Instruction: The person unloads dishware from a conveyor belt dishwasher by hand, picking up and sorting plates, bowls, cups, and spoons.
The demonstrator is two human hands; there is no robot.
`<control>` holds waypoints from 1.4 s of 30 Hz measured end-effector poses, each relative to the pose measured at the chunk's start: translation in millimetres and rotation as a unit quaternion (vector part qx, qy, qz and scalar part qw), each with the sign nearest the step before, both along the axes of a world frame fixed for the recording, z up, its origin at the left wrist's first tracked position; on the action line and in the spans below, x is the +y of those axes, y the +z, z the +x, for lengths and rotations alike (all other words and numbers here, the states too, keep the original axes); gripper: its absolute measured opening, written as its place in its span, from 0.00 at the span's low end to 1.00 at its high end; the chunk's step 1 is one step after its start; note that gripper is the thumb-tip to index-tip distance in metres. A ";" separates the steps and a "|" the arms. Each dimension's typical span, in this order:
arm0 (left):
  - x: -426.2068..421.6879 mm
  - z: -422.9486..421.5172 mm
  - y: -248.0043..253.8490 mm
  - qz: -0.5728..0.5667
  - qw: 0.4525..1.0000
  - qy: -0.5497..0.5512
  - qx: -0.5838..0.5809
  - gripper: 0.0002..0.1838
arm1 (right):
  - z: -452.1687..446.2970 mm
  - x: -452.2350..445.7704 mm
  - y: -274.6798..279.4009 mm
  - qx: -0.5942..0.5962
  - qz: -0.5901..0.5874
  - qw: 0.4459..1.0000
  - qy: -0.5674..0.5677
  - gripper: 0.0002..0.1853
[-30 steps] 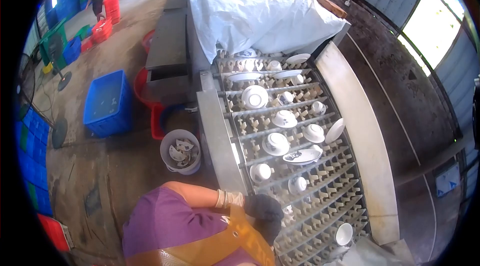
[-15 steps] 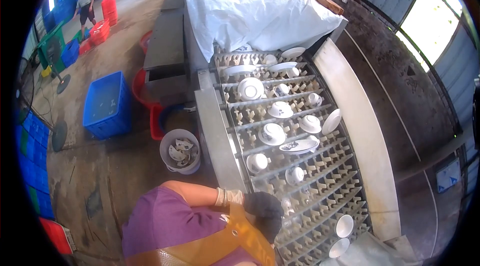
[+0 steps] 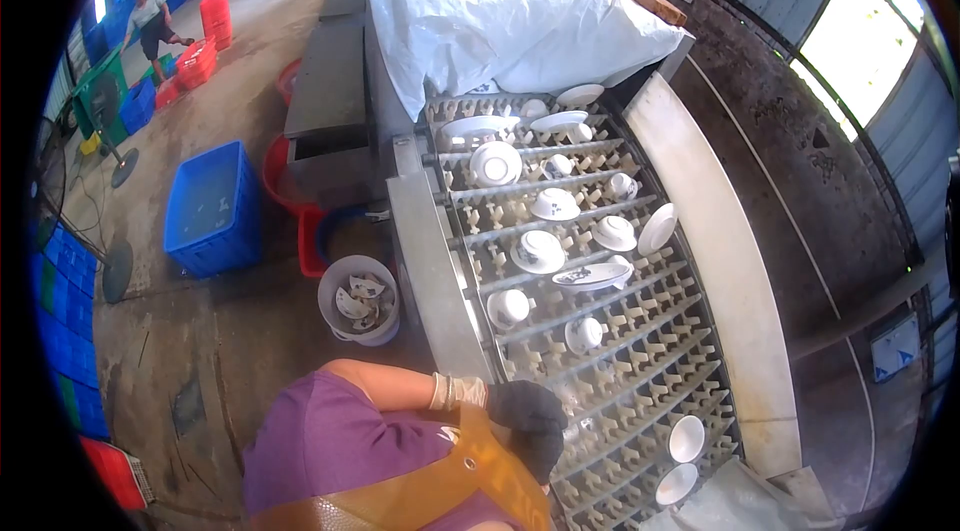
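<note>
My left hand (image 3: pixel 528 421), in a dark glove with a pale cuff, is at the lower left edge of the slatted conveyor (image 3: pixel 640 371). Its fingers are hidden, and so is anything in them. I cannot see my right hand. Just beyond the glove a white cup (image 3: pixel 508 307) and a small bowl (image 3: pixel 583 334) rest on the pegs. Two white bowls (image 3: pixel 687 439) (image 3: pixel 677 483) stand at the lower right of the belt. Farther up are an oval dish (image 3: pixel 592 275), a tilted plate (image 3: pixel 657 229) and several upturned bowls (image 3: pixel 538 251).
A white sheet (image 3: pixel 520 26) hangs over the conveyor's far end. Left of the metal side rail (image 3: pixel 435 271) are a bucket of broken pieces (image 3: pixel 359 301) and a blue tub (image 3: pixel 213 209). A person (image 3: pixel 150 26) bends near red baskets (image 3: pixel 196 63) at the far left.
The dishes have shifted up the belt toward the white sheet. A second bowl has come into view at the lower right. The far person has moved left and bent over. My gloved hand has barely moved.
</note>
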State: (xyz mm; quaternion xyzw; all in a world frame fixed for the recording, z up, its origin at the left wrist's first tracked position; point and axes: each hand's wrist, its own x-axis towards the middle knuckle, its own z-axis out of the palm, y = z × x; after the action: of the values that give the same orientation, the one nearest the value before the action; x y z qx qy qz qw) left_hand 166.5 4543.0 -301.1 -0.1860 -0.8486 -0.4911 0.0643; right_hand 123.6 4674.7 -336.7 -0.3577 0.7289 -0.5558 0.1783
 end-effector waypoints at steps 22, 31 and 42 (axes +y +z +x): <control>40.3 -5.1 -29.5 0.011 0.999 0.028 0.023 0.14 | 3.0 43.6 -5.2 -0.018 -0.048 0.999 0.000 0.07; 51.3 -1.2 -16.7 0.019 0.999 0.028 0.014 0.16 | 5.7 63.8 -9.5 -0.028 -0.072 0.997 0.008 0.08; 71.5 -3.9 -20.8 0.006 1.000 0.004 -0.008 0.18 | 5.4 87.0 -14.5 -0.032 -0.086 0.996 0.011 0.09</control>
State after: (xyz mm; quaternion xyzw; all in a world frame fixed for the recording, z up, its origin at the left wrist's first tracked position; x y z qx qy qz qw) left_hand 162.6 4614.5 -321.8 -0.1777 -0.8470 -0.4973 0.0604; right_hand 129.0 4761.7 -351.2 -0.3618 0.6685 -0.6255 0.1761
